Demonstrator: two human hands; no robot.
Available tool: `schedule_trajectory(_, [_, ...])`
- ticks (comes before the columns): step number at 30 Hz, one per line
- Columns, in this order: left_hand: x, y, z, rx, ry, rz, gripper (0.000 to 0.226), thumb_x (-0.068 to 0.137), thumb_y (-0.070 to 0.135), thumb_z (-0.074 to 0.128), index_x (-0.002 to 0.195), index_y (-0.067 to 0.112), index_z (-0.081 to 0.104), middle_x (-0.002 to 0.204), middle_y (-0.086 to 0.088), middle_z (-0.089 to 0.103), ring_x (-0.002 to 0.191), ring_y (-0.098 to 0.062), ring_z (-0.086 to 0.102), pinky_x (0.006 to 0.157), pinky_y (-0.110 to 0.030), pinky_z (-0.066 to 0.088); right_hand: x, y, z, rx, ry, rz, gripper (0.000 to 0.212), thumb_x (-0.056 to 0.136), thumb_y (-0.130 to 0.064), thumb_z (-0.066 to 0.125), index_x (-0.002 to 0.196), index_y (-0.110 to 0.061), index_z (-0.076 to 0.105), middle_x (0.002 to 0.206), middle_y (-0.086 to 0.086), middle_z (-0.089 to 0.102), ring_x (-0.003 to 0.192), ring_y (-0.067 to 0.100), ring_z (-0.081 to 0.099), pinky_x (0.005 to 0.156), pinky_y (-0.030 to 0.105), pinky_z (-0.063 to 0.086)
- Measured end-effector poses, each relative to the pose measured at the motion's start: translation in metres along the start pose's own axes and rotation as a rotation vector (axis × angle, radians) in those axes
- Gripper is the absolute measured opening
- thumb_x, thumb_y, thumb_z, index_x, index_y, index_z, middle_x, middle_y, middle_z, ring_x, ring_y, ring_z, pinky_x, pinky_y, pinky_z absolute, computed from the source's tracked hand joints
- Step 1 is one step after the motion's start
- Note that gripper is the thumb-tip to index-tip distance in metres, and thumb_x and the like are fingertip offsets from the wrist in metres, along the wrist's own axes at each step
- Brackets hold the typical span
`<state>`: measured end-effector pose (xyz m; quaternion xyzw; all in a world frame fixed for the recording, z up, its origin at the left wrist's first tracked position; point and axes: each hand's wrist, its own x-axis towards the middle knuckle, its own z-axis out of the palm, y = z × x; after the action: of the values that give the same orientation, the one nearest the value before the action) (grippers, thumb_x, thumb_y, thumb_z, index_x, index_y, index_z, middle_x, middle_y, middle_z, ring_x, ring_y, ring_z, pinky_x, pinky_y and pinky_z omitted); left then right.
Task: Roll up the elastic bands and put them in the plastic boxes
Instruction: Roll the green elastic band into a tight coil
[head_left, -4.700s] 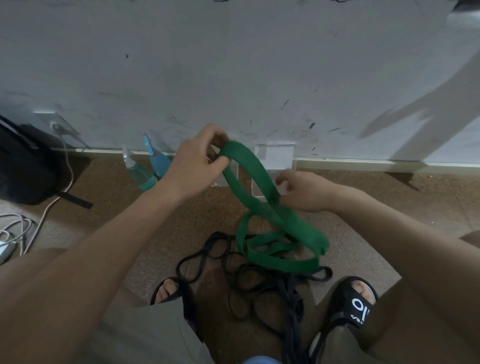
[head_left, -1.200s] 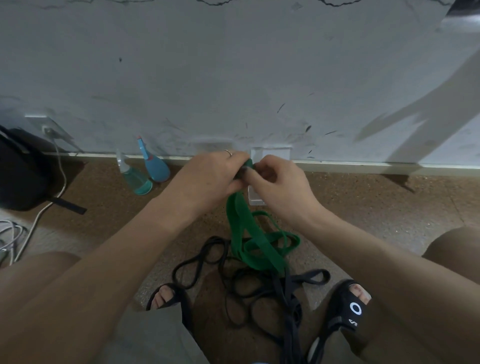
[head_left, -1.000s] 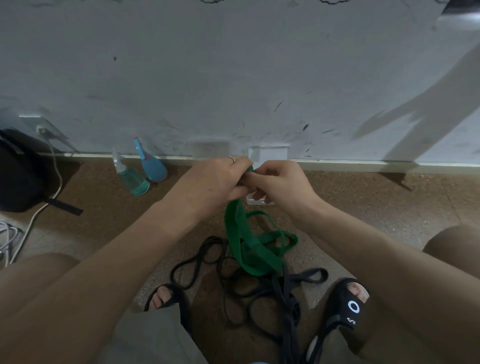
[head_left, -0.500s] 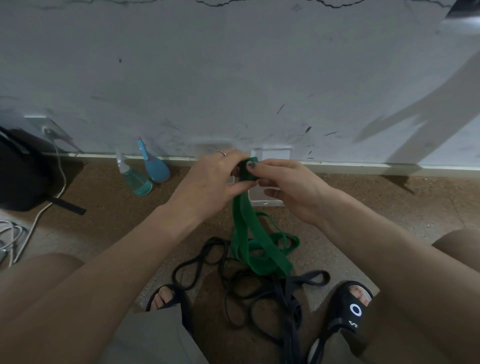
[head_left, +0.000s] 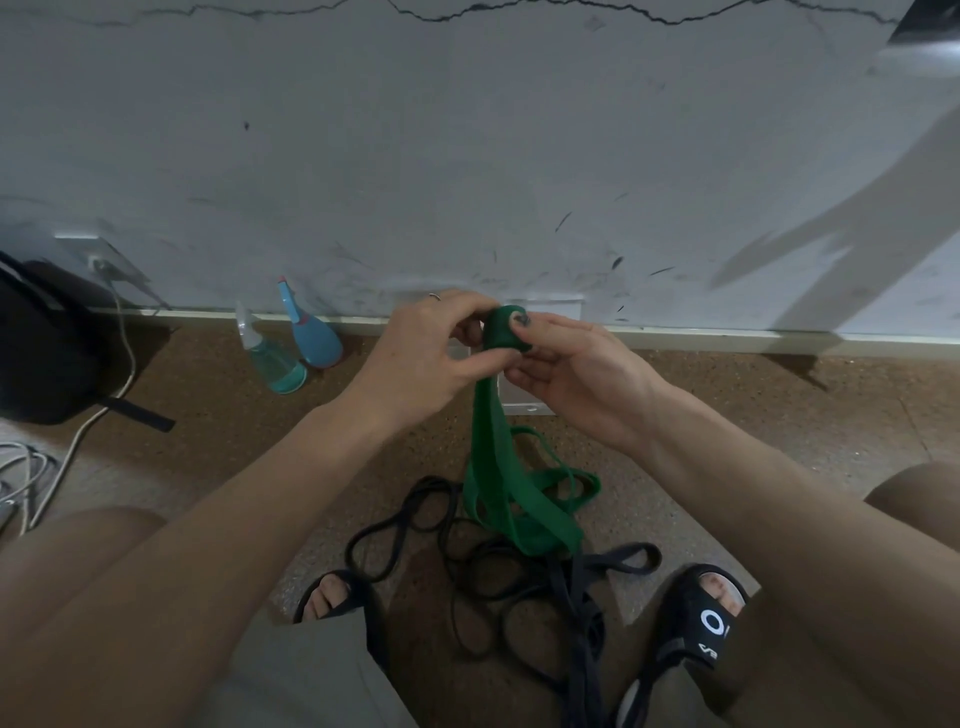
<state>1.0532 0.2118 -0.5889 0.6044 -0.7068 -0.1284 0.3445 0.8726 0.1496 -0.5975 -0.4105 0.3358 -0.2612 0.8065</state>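
Note:
A wide green elastic band (head_left: 498, 457) hangs from a small tight roll held above the floor; its loose loops lie on the brown floor below. My left hand (head_left: 421, 358) pinches the roll from the left with thumb and fingers. My right hand (head_left: 576, 374) grips it from the right, thumb on top. Several thin black elastic bands (head_left: 498, 587) lie tangled on the floor between my feet. A clear plastic box (head_left: 540, 312) stands against the wall behind my hands, mostly hidden; a second box cannot be made out.
Two blue spray bottles (head_left: 291, 343) lean at the wall's base on the left. A black bag (head_left: 41, 343) and white cables (head_left: 78, 431) lie at far left. My sandalled feet (head_left: 696, 629) flank the black bands. The white wall rises close ahead.
The green band's end, first a wide open loop between my hands, has been wound into a small roll. The roll has grown a little and less band lies on the floor.

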Motion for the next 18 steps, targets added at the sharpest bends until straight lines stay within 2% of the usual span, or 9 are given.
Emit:
schedule_trajectory(3, [0.001, 0.0, -0.003, -0.003, -0.016, -0.008, 0.031, 0.085, 0.03, 0.079, 0.11, 0.014, 0.071, 0.09, 0.012, 0.063, 0.083, -0.004, 0.057, 0.075, -0.012, 0.042, 0.0, 0.001, 0.002, 0.026, -0.037, 0.015, 0.043, 0.096, -0.018, 0.067, 0.126, 0.013, 0.063, 0.115, 0.018, 0.067, 0.096, 0.023, 0.064, 0.087, 0.027, 0.053])
schedule_trajectory(5, [0.0, -0.001, -0.006, 0.063, -0.041, 0.039, 0.026, 0.086, 0.031, 0.077, 0.105, 0.015, 0.068, 0.085, 0.018, 0.055, 0.079, -0.001, 0.053, 0.073, -0.011, 0.039, 0.001, 0.003, 0.002, 0.034, -0.047, 0.025, 0.014, 0.095, -0.015, 0.067, 0.101, -0.002, 0.066, 0.095, 0.011, 0.069, 0.085, 0.019, 0.065, 0.085, 0.028, 0.053])
schedule_trajectory(7, [-0.001, -0.002, -0.008, 0.148, -0.085, 0.073, 0.03, 0.087, 0.038, 0.07, 0.106, 0.015, 0.066, 0.086, 0.016, 0.053, 0.078, -0.002, 0.051, 0.073, -0.015, 0.042, -0.001, 0.004, 0.005, -0.013, 0.001, 0.001, 0.012, 0.097, -0.012, 0.067, 0.09, -0.011, 0.057, 0.086, 0.011, 0.069, 0.08, 0.021, 0.066, 0.085, 0.032, 0.054])
schedule_trajectory(8, [-0.001, -0.003, -0.009, 0.198, -0.113, 0.081, 0.035, 0.086, 0.043, 0.065, 0.107, 0.014, 0.065, 0.089, 0.01, 0.056, 0.079, -0.007, 0.053, 0.074, -0.02, 0.046, -0.002, 0.005, 0.007, -0.106, 0.043, -0.023, 0.014, 0.098, -0.014, 0.067, 0.09, -0.011, 0.056, 0.087, 0.013, 0.071, 0.081, 0.024, 0.069, 0.086, 0.034, 0.055])
schedule_trajectory(10, [-0.001, -0.003, -0.011, 0.316, -0.161, 0.104, 0.04, 0.087, 0.046, 0.06, 0.107, 0.011, 0.064, 0.095, 0.0, 0.059, 0.083, -0.017, 0.058, 0.073, -0.031, 0.051, -0.003, 0.006, 0.013, -0.475, 0.165, -0.09, 0.017, 0.1, -0.023, 0.065, 0.093, -0.01, 0.058, 0.093, 0.013, 0.076, 0.088, 0.028, 0.072, 0.088, 0.039, 0.057])
schedule_trajectory(12, [0.002, -0.002, -0.011, 0.439, -0.193, 0.149, 0.035, 0.088, 0.04, 0.066, 0.104, 0.009, 0.063, 0.095, -0.005, 0.059, 0.084, -0.022, 0.059, 0.07, -0.034, 0.05, -0.004, 0.007, 0.02, -0.86, 0.229, -0.125, 0.023, 0.102, -0.034, 0.06, 0.095, -0.012, 0.062, 0.092, 0.006, 0.074, 0.085, 0.024, 0.068, 0.077, 0.037, 0.055])
schedule_trajectory(13, [0.003, -0.001, -0.009, 0.488, -0.214, 0.17, 0.033, 0.089, 0.037, 0.069, 0.104, 0.008, 0.062, 0.096, -0.007, 0.059, 0.086, -0.025, 0.06, 0.071, -0.036, 0.051, -0.006, 0.007, 0.024, -0.967, 0.246, -0.136, 0.026, 0.101, -0.037, 0.059, 0.095, -0.013, 0.063, 0.089, 0.004, 0.07, 0.08, 0.022, 0.064, 0.069, 0.034, 0.051])
schedule_trajectory(15, [0.004, 0.003, -0.003, 0.553, -0.274, 0.185, 0.031, 0.09, 0.031, 0.069, 0.107, 0.007, 0.06, 0.101, -0.009, 0.059, 0.091, -0.026, 0.06, 0.076, -0.041, 0.054, -0.008, 0.008, 0.029, -1.023, 0.256, -0.131, 0.03, 0.097, -0.041, 0.062, 0.094, -0.012, 0.065, 0.087, 0.003, 0.069, 0.074, 0.019, 0.061, 0.063, 0.033, 0.047])
schedule_trajectory(18, [0.003, 0.004, 0.005, 0.583, -0.304, 0.197, 0.034, 0.09, 0.032, 0.07, 0.11, 0.007, 0.058, 0.106, -0.009, 0.059, 0.099, -0.025, 0.059, 0.081, -0.04, 0.055, -0.01, 0.01, 0.03, -0.957, 0.271, -0.109, 0.022, 0.091, -0.037, 0.072, 0.08, -0.021, 0.063, 0.08, -0.002, 0.07, 0.076, 0.014, 0.066, 0.066, 0.03, 0.053])
